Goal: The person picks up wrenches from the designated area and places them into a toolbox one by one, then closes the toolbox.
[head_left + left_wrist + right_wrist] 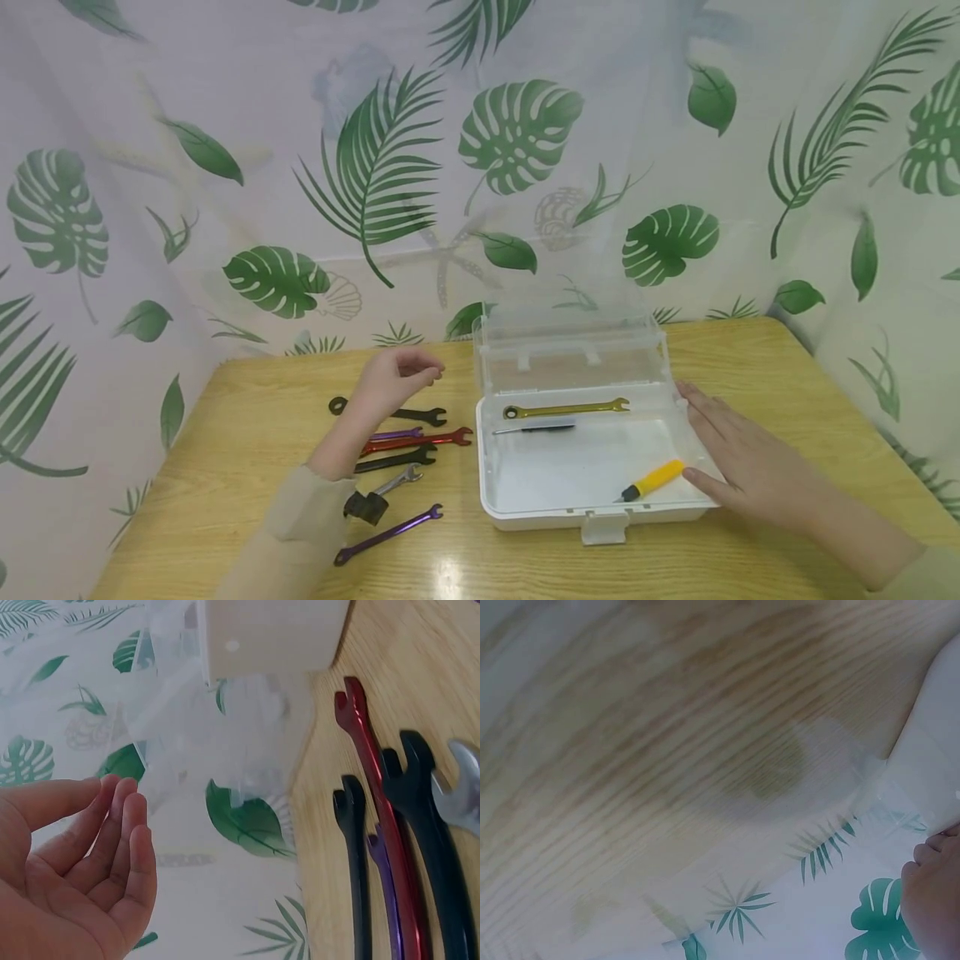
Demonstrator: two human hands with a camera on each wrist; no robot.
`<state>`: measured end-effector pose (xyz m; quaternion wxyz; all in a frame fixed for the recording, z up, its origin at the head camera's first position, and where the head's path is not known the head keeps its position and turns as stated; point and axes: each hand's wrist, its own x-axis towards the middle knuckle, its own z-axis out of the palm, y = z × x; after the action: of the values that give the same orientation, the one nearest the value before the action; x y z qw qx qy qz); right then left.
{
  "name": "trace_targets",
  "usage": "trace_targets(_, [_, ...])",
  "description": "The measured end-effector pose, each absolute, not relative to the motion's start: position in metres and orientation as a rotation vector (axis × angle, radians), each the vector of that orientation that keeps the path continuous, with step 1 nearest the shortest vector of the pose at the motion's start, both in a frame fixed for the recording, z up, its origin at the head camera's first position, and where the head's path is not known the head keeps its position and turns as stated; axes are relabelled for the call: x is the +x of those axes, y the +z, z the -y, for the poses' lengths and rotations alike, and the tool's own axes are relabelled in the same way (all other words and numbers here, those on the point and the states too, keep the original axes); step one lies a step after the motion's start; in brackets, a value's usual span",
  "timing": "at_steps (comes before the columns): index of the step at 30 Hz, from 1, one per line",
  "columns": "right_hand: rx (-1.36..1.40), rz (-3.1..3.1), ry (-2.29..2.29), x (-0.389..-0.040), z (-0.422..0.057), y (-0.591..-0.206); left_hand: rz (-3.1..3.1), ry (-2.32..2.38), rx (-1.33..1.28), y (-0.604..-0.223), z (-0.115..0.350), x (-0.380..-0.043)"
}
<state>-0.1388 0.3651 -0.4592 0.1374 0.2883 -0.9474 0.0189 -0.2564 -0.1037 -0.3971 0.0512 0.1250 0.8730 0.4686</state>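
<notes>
My left hand [393, 385] hovers over the wrenches left of the box, its fingers loosely bent and holding nothing. Beneath it lie a black ratchet wrench [423, 415], a red wrench [450, 437] and another black wrench [405, 458]. My right hand [757, 467] rests, fingers extended, against the right side of a white toolbox [525, 523] whose clear lid [570, 367] stands raised. Inside the box are a gold wrench [566, 409], a thin dark-handled tool [551, 428] and a yellow-handled tool [660, 477] with a black collar, near the right thumb.
Also left of the box lie a silver wrench [401, 479] with a black piece [366, 506] beside it, and a purple wrench [390, 535] closer to the front. A leaf-patterned curtain [420, 308] hangs behind the wooden table [247, 417].
</notes>
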Motion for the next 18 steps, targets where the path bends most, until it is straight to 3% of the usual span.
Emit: trace_targets(18, [0.799, 2.798, 0.054, -0.136, -0.365, -0.456, -2.699, 1.418, 0.191, -0.422, 0.145, -0.262])
